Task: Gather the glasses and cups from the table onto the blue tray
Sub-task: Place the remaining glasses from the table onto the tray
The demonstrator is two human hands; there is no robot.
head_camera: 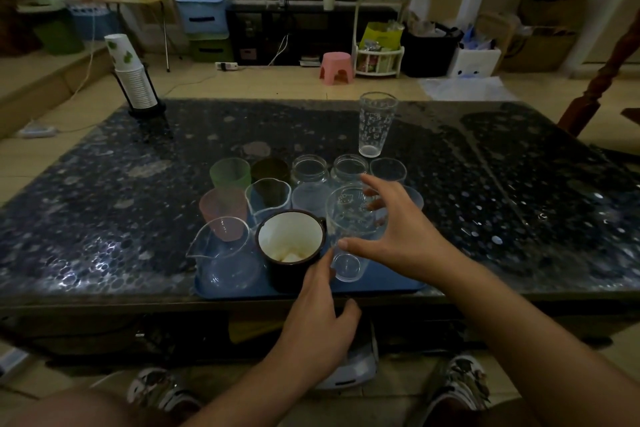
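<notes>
The blue tray (391,282) lies at the table's near edge and holds several cups and glasses. Among them are a dark mug with a white inside (291,239), a green cup (230,173), a pink cup (221,208) and a clear spouted jug (221,253). My right hand (398,229) curls around a clear printed glass (349,253) standing on the tray, thumb in front and fingers behind. My left hand (322,315) reaches up from below, one fingertip between the mug and that glass, holding nothing. A second tall printed glass (375,125) stands on the table beyond the tray.
The dark speckled table (121,201) carries a stack of paper cups in a black holder (133,80) at its far left corner. Behind the table stand a pink stool (336,68), a white rack and boxes. My shoes show below the table edge.
</notes>
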